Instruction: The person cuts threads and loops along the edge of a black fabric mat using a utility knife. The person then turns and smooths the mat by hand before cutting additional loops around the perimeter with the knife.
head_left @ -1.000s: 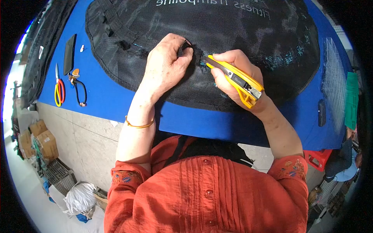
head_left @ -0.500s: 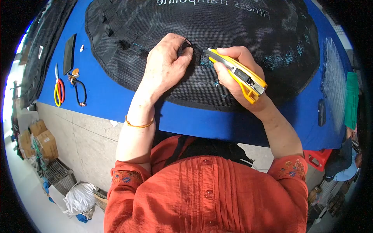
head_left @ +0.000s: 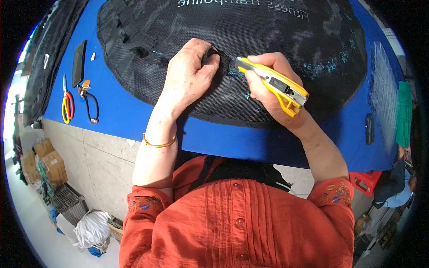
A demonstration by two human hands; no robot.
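Note:
A round black trampoline mat (head_left: 268,31) of mesh lies on the blue table, its white lettering mirrored. My left hand (head_left: 190,71) is closed on a raised black strap loop (head_left: 214,49) of the mat, gripped between thumb and fingers. Closed around a yellow utility knife (head_left: 279,85), my right hand (head_left: 272,89) points its tip toward the strap, just right of my left hand. Blue thread bits (head_left: 319,69) are scattered over the mesh, some near the knife tip. Whether the blade touches the strap I cannot tell.
On the left of the blue table (head_left: 129,116) lie scissors (head_left: 67,100), a dark flat bar (head_left: 79,62) and keys on a black cord (head_left: 91,100). A black object (head_left: 369,128) and a green tray (head_left: 404,114) are at the right. Cardboard boxes (head_left: 51,163) stand on the floor.
The knife and my right hand have shifted very slightly left and up. My left hand keeps its hold on the strap, moved a touch left.

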